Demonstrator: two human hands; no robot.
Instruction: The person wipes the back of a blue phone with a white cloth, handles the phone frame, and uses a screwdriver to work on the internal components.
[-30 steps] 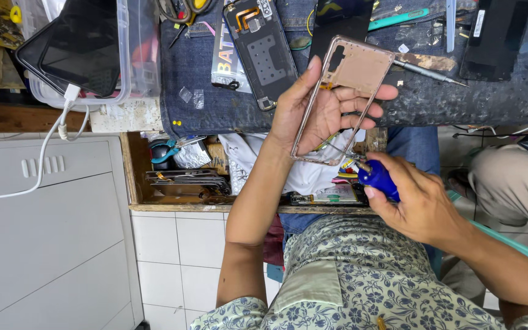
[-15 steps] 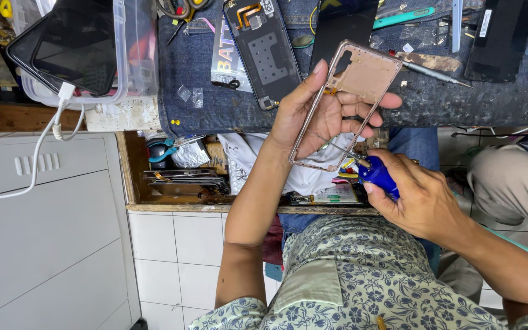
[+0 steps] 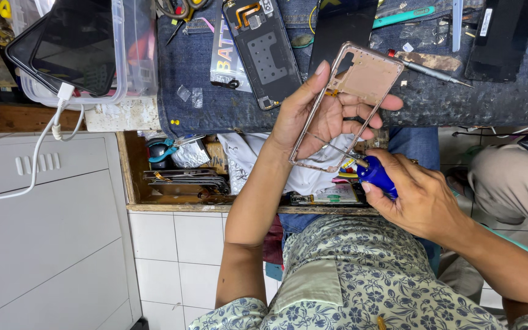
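Note:
My left hand (image 3: 322,113) holds a pinkish-gold phone middle frame (image 3: 368,76), tilted, with the fingers showing through its open lower half. My right hand (image 3: 420,195) grips a blue-handled screwdriver (image 3: 375,176) whose thin shaft points at the frame's lower part, just above the palm. Both hands hover over an open drawer at the front of the workbench.
A denim-covered bench (image 3: 203,79) carries an opened dark phone back (image 3: 263,52), a black screen panel (image 3: 343,27), another black panel (image 3: 502,36), a loose screwdriver (image 3: 429,68) and a teal tool (image 3: 401,17). A clear tub with phones (image 3: 77,49) stands left. The wooden drawer (image 3: 184,171) holds parts.
The frame and my left hand have shifted slightly; the screwdriver tip stays at the frame's lower part. The view has drifted a little.

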